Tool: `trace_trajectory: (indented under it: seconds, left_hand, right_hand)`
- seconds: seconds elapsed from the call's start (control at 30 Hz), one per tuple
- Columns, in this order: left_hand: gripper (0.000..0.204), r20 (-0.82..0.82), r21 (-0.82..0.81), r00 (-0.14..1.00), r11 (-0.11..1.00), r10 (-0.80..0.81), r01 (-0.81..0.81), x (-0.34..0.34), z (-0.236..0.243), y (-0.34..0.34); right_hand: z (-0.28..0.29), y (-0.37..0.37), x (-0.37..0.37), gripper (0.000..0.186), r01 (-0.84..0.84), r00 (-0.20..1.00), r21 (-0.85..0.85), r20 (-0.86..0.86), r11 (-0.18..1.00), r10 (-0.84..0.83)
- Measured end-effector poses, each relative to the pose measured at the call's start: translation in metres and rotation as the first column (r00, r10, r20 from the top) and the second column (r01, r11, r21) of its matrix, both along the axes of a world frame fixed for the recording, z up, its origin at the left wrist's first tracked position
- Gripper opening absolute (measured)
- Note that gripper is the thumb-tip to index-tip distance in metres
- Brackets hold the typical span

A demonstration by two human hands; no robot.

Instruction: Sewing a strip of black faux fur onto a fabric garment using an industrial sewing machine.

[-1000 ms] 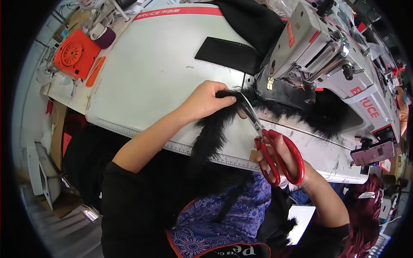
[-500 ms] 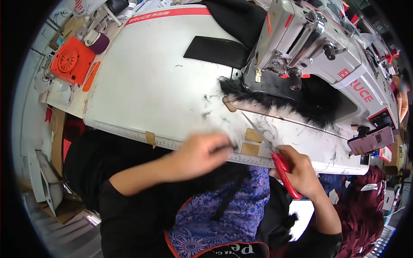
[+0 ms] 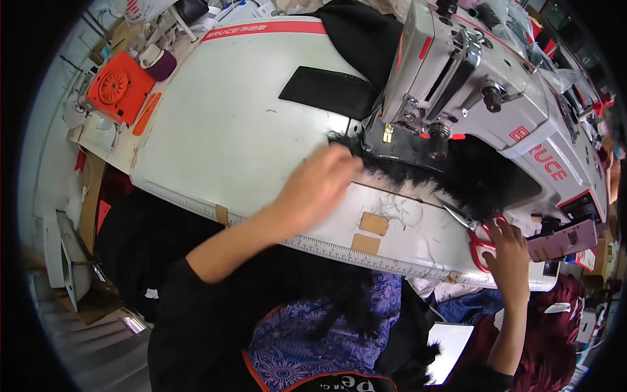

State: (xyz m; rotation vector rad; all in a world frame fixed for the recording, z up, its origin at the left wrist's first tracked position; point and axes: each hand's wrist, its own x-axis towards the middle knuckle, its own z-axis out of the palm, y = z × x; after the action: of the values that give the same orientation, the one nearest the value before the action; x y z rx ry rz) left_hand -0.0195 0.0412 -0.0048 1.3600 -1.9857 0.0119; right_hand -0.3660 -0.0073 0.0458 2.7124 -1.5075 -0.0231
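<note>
My left hand (image 3: 320,179) reaches over the white sewing table to the left end of a fluffy black feather trim (image 3: 401,172). Its fingers are blurred and partly hidden, so whether they pinch the trim does not show. The trim runs along the front of the sewing machine (image 3: 522,98), beside a smooth black piece under the needle area. At the right of the table my right hand (image 3: 509,255) has its fingers closed on the red handles of a pair of scissors (image 3: 467,222). The blades point up and left, close to the trim.
A ruler strip (image 3: 320,248) follows the table's front edge, near two tan patches (image 3: 373,223) and loose black fibres. Black fabric (image 3: 326,89) lies beyond the trim. A phone (image 3: 562,240) is mounted at the right. An orange device (image 3: 117,88) stands far left. Dark fabric covers my lap.
My left hand has moved up and away from me to the trim's left end. My right hand has carried the scissors to the right, and they now lie lower by the machine.
</note>
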Motion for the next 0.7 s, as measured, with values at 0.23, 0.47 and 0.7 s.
trace_trajectory:
  seconds: [0.23,0.47,0.7]
  left_hand:
    - [0.019,0.224,0.201,0.974,0.979,-0.034,-0.013,0.014,0.007,-0.058]
    - [0.020,0.328,0.490,0.939,0.868,-0.104,-0.076,0.007,0.015,-0.068]
    - [0.011,-0.225,0.729,0.955,0.684,0.192,0.034,-0.002,0.032,-0.066]
  right_hand:
    - [-0.036,-0.027,0.145,0.035,-0.390,0.750,-0.332,0.426,0.859,0.506]
    - [-0.067,-0.056,0.170,0.032,-0.361,0.742,-0.396,0.427,0.844,0.517]
    - [-0.076,-0.057,0.172,0.030,-0.280,0.716,-0.373,0.533,0.885,0.451]
